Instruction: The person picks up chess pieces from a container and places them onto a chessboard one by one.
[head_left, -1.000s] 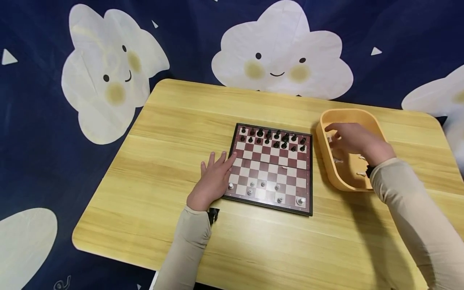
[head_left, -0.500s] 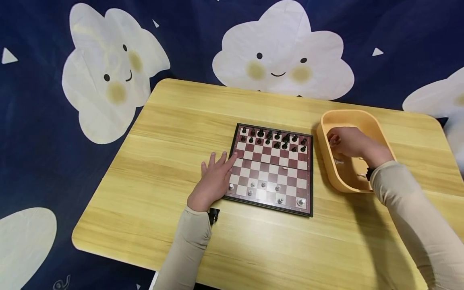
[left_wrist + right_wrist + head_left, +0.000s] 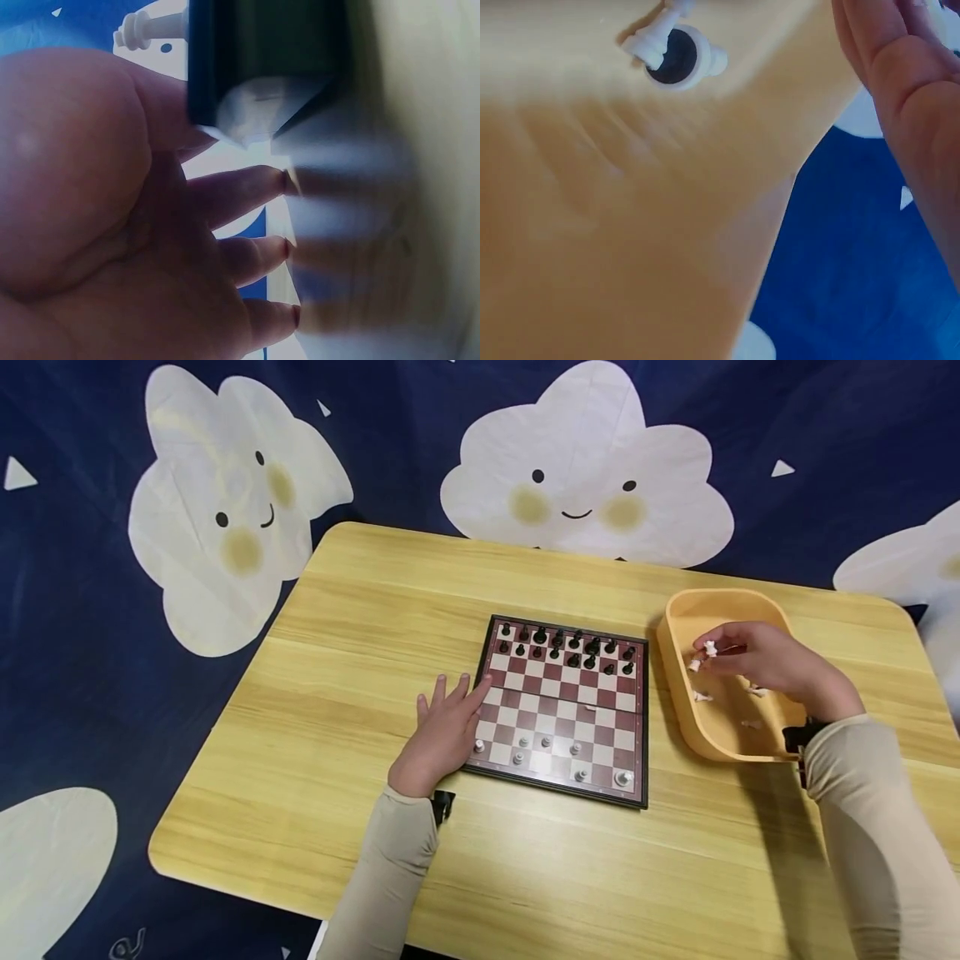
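Observation:
My left hand lies with spread, straight fingers at the left edge of a red-and-white chessboard; the left wrist view shows its fingertips on the table beside the dark board edge. Over an orange bin, my right hand pinches a white chess piece between thumb and fingers. More white chess pieces lie in the bin, two of them close together in the right wrist view. Black chess pieces fill two rows at the board's far side.
Several white chess pieces stand on the near half of the board, with a larger one at the near right corner. The wooden table stands against a dark blue cloth with white clouds.
My right hand has come up from low in the bin and drawn back to the right, now with a white chess piece in its fingers. The left hand has stayed in place.

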`<action>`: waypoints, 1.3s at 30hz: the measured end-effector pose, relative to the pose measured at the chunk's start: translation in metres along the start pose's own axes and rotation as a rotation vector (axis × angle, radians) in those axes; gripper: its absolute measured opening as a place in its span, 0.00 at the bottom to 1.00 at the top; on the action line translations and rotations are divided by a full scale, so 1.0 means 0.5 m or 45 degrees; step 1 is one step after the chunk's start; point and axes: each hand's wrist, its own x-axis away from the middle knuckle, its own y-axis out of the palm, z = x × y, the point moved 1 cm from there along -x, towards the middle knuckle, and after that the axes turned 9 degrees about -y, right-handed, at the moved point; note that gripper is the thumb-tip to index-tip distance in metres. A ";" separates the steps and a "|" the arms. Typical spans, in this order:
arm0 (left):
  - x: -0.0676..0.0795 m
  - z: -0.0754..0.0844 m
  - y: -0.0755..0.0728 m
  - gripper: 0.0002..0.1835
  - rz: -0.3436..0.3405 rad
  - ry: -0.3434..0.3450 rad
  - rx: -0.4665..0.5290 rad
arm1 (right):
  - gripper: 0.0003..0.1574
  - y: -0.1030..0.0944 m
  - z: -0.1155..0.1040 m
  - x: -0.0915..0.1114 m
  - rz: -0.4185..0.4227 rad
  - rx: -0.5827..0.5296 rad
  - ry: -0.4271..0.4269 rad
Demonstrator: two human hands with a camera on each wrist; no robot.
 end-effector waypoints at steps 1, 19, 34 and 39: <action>0.000 0.000 0.000 0.29 0.002 0.002 -0.003 | 0.13 -0.001 0.002 0.004 0.007 -0.042 -0.010; 0.003 -0.003 -0.002 0.29 0.016 0.004 -0.010 | 0.23 -0.003 -0.018 -0.025 -0.165 0.515 0.144; 0.001 -0.002 0.001 0.29 0.014 0.009 0.005 | 0.09 0.021 -0.032 -0.047 -0.237 0.709 0.075; 0.001 -0.002 0.001 0.29 0.013 0.009 0.005 | 0.14 0.011 -0.033 -0.022 -0.131 0.641 0.160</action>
